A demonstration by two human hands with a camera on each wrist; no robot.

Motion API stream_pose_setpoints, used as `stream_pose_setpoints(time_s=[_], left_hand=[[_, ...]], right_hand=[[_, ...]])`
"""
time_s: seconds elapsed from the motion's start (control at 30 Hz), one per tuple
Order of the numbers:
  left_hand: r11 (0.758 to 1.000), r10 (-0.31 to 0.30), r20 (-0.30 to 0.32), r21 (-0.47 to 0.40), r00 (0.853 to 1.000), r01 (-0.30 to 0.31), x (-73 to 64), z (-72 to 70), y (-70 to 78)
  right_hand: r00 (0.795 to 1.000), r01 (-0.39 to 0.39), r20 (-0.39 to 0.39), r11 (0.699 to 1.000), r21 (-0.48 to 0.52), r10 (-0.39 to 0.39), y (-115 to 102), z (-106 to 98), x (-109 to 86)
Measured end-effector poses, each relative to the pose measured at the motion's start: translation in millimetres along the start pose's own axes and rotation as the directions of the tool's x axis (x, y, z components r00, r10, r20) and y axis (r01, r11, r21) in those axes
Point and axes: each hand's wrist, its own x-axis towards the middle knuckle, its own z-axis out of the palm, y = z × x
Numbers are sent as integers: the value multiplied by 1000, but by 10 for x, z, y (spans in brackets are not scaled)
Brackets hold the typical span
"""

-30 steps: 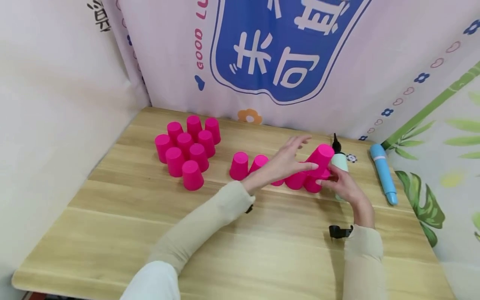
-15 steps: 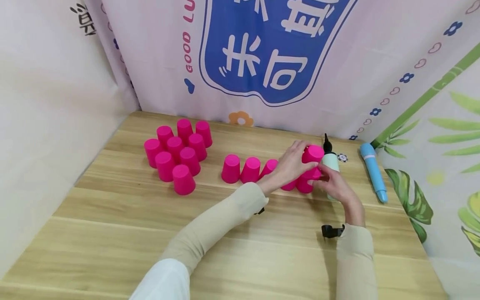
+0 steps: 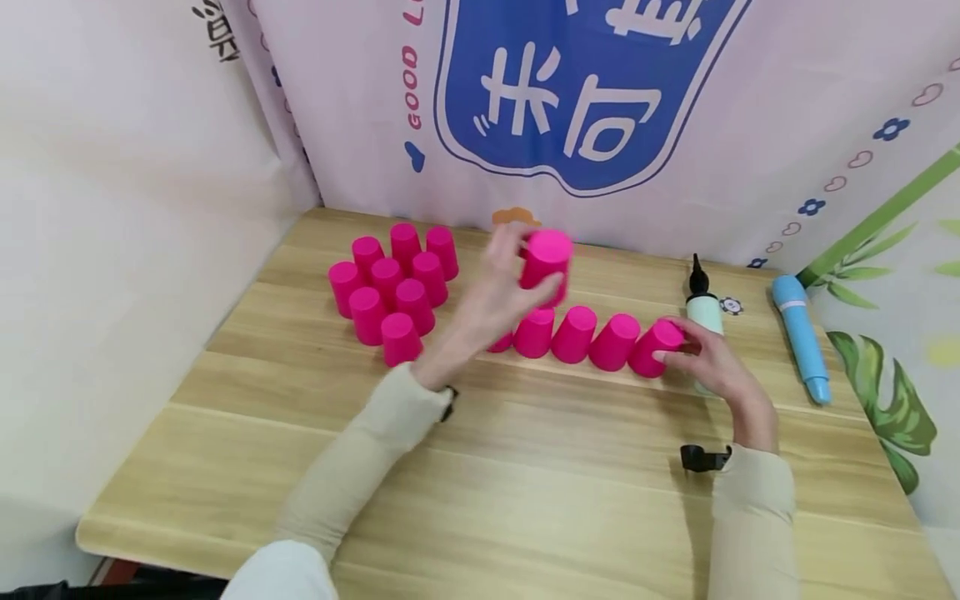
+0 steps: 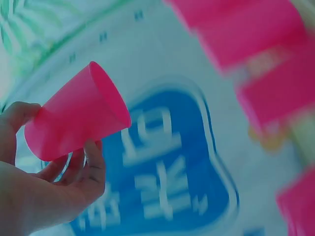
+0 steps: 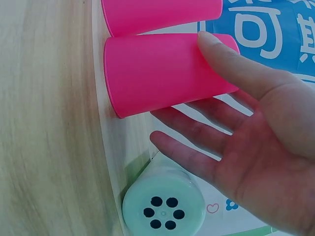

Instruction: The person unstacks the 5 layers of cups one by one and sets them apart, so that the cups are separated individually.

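Observation:
My left hand (image 3: 495, 287) grips a pink plastic cup (image 3: 547, 265), raised upside down above a row of matching cups. In the left wrist view, thumb and fingers curl round the closed end of this held cup (image 4: 76, 115), and its open rim points away from the palm. The right hand (image 3: 712, 358) holds the rightmost cup (image 3: 656, 348) of the row, which stands mouth-down on the table. In the right wrist view, the thumb lies on that end cup (image 5: 167, 73) near its closed end, with fingers behind it. My left arm partly hides the row's left end.
A cluster of several upside-down pink cups (image 3: 386, 283) stands at the back left of the wooden table (image 3: 540, 483). Behind my right hand is a pale green pump (image 3: 703, 312) with a black nozzle. A blue tube-shaped object (image 3: 802, 337) lies further right. Printed curtain (image 3: 375, 125) hangs behind.
The left hand has closed on the upper cup at the row's right end, lifted it off and carried it left. My right hand stays at the end cup.

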Motion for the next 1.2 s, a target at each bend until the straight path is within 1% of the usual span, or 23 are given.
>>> stream_pose_setpoints(time_s=[0.03,0.1,0.17,0.2,0.27,0.3,0.37,0.4,0.43,0.5,0.53,0.6,0.67,0.77,0.83,0.97,1.07,1.2], left_hand=[[1000,-9,-37,7,999,9,-40,-145,-33],[998,-50,-108,24,993,53,-141,-439,-96],[992,-111,-164,34,980,118,-252,-716,-173],[986,-157,-184,27,970,164,-310,-858,-213],[966,-247,-214,25,945,258,-422,-1135,-314],[955,-280,-233,33,931,296,-483,-1268,-385],[924,-352,-273,55,895,379,-607,-1507,-545],[905,-386,-294,61,875,420,-669,-1614,-633],[889,-409,-310,75,858,451,-723,-1699,-726],[857,-461,-317,86,829,509,-813,-1814,-919],[837,-491,-305,91,816,539,-851,-1848,-1013],[812,-538,-262,94,802,576,-914,-1878,-1197],[793,-568,-218,112,794,598,-969,-1878,-1361],[778,-583,-187,151,791,610,-1024,-1837,-1537],[777,-580,-179,172,795,606,-1046,-1800,-1615],[787,-569,-161,179,806,591,-1064,-1723,-1711],[795,-560,-157,177,814,580,-1068,-1675,-1747],[807,-537,-160,188,828,559,-1062,-1643,-1767]], right_hand=[[1000,0,-1,1000,-1,0,-1,-6,-4],[1000,-1,-1,1000,-6,1,-8,-10,-11],[1000,-10,-1,1000,-14,10,-12,-3,-15],[1000,-17,-1,1000,-18,17,-13,7,-17],[999,-33,0,999,-20,33,-22,5,-16],[999,-37,4,999,-20,37,-23,7,-14],[999,-42,6,999,-21,42,-24,12,-14],[999,-44,6,999,-18,44,-25,13,-17],[999,-43,4,999,-16,43,-23,10,-21],[999,-37,-2,999,-20,37,-25,-1,-35],[999,-38,-5,999,-19,37,-27,-6,-43],[999,-41,-5,999,-16,41,-28,-12,-53],[999,-46,2,999,-17,46,-30,-2,-51],[998,-53,13,998,-15,53,-17,27,-44],[999,-51,13,998,-21,51,-8,46,-40],[999,-44,0,998,-33,44,2,57,-38],[999,-46,-7,998,-32,46,5,48,-35],[999,-38,-16,999,-34,37,10,20,-23]])
